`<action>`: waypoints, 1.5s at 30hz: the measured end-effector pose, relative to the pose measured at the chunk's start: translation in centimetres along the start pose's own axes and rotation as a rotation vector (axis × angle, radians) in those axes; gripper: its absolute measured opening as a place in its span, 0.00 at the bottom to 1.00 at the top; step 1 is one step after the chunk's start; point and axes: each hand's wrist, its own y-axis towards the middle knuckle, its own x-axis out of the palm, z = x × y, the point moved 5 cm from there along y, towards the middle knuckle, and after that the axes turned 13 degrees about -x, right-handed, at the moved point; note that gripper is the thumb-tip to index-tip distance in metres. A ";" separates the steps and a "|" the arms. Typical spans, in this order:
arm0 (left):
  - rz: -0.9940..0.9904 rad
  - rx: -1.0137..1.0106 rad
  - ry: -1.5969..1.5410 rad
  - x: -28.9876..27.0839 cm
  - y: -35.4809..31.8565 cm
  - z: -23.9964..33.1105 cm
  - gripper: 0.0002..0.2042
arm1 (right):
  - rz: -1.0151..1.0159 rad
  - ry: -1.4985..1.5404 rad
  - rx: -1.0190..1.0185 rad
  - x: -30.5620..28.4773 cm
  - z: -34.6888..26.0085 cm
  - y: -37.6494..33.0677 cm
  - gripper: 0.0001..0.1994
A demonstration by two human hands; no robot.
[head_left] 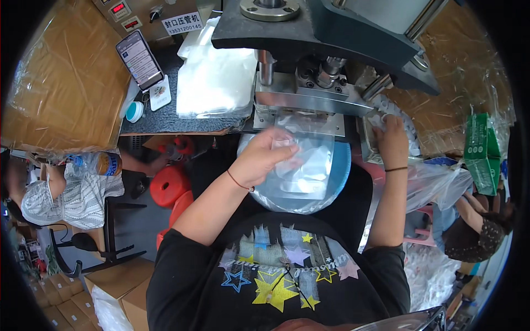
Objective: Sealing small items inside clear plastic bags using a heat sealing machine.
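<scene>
Head view: from the upper left of the frame, you have a phone (139, 60) propped upright, then a stack of clear bags (214, 83) lying flat on the dark bench top, up and to the left of your hands. At the centre, your left hand (264, 158) has its thumb and bent fingers closed on a clear plastic bag (307, 175), though blur and the see-through film hide exactly where the fingertips pinch. The bag lies to the right of that hand, its long axis running nearly up and down the frame, so the hand meets it at its upper left side. The bag's upper end sits just by the press's metal bar (316, 102), which crosses it almost at a right angle; whether the film reaches underneath, you cannot tell from here. Its lower end hangs over a round blue-rimmed basin (345, 165) at your lap. Right of centre, your right hand (393, 142) is well apart from the bag, fingers curled down at the small whitish pieces (398, 107) beside the press; whether they grip one, you cannot tell. Your left hand is clearly the nearer to the bag. Farther right stands a green box (482, 155).
</scene>
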 end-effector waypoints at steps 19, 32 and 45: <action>0.216 0.260 0.593 -3.7 -5.4 2.5 0.06 | 0.040 0.838 -0.432 -5.4 -11.9 -1.7 0.06; -0.352 -0.331 0.240 4.3 -4.5 -4.4 0.13 | -0.164 0.928 -0.567 -7.7 -12.8 -1.1 0.04; -0.450 -0.459 0.246 4.5 -3.7 -5.8 0.14 | -0.340 0.879 -0.515 -6.3 -11.6 -1.5 0.07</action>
